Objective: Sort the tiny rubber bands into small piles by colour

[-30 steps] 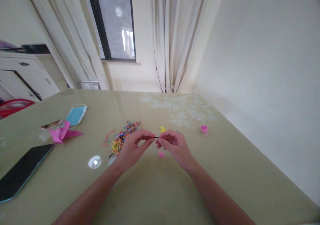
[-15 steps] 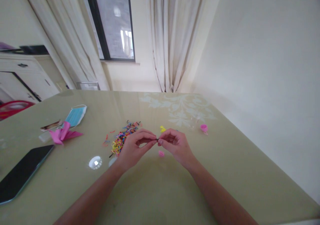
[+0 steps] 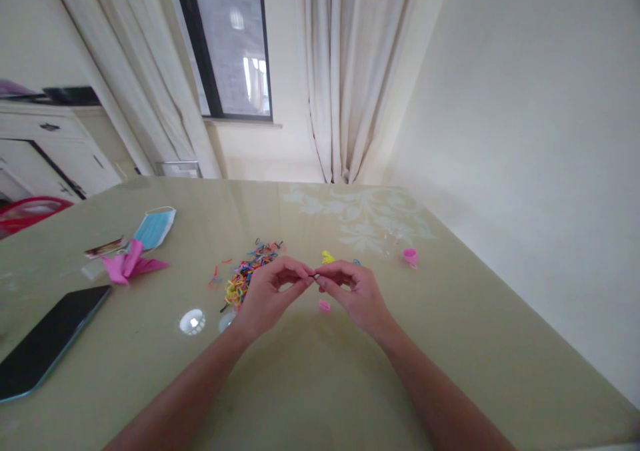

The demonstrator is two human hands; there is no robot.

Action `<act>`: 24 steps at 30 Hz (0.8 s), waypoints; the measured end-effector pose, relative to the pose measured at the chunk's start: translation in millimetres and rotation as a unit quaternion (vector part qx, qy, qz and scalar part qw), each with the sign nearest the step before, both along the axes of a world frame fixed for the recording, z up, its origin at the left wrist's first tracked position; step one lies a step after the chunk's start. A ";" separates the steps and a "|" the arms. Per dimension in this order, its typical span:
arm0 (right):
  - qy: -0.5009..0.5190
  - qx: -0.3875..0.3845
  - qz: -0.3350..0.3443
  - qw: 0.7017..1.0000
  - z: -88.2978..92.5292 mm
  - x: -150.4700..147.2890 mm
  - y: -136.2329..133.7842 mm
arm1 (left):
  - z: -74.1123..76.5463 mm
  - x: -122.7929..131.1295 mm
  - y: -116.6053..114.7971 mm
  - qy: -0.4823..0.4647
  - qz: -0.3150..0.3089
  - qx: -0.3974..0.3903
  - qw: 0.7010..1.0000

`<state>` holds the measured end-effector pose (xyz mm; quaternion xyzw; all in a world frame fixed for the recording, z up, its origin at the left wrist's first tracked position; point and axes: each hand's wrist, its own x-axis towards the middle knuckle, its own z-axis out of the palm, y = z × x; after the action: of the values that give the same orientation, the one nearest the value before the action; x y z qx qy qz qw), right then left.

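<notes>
Between the fingertips of both hands is a small black rubber band, mostly covered by the fingers. My left hand pinches one side of it with thumb and forefinger. From the other side, my right hand pinches it the same way. Just behind and left of my left hand lies a pile of small coloured rubber bands, partly hidden by that hand. A small pink piece rests on the table below the fingertips, and a yellow bunch lies just beyond them.
A pink cup-shaped piece sits to the right. On the left are a phone, a pink folded-paper shape, a blue face mask and a clear dome. The glossy table meets a wall at right.
Both hands stay nearly in place, pinching the black rubber band, with the fingertips shifting slightly around it. The whole view has moved a little.
</notes>
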<state>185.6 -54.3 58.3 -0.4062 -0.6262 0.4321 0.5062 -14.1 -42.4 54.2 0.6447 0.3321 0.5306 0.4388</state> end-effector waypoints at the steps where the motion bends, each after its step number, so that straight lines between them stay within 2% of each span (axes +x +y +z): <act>1: -0.003 0.005 -0.002 1.000 1.1 0.7 -0.2 | 0.4 0.0 0.0 0.001 0.000 0.000 1.000; 4: 0.007 0.011 -0.013 1.000 4.8 4.1 0.4 | 2.9 -4.9 3.6 0.042 0.005 0.017 0.999; 7: 0.051 -0.002 -0.013 0.999 7.8 9.0 2.1 | 3.2 -18.2 13.7 0.170 0.086 0.076 0.979; 10: 0.078 -0.011 -0.016 0.997 10.8 13.7 2.7 | -3.6 -33.8 25.2 0.365 0.179 0.135 0.904; 12: 0.076 -0.008 -0.018 0.997 12.9 16.1 2.2 | -11.4 -40.9 30.1 0.479 0.177 0.126 0.850; 14: 0.067 -0.003 -0.018 0.998 14.3 18.4 2.2 | -19.0 -44.1 32.5 0.546 0.160 0.101 0.816; 16: 0.040 0.008 -0.024 0.999 14.0 21.4 4.0 | -24.0 -44.6 33.6 0.573 0.147 0.084 0.802; 19: -0.071 0.052 -0.065 0.994 8.9 27.1 10.5 | -25.8 -43.5 35.8 0.584 0.135 0.081 0.796; 21: -0.166 0.080 -0.094 0.978 2.2 30.3 16.2 | -24.7 -42.9 37.5 0.587 0.135 0.082 0.794; 24: -0.276 0.084 -0.095 0.953 -10.8 32.0 24.3 | -22.7 -42.0 38.9 0.585 0.140 0.084 0.794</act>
<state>217.5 -30.0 47.5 -0.5234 -0.7340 0.1992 0.3842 -56.1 -3.5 31.5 0.8129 0.5663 0.1333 0.0262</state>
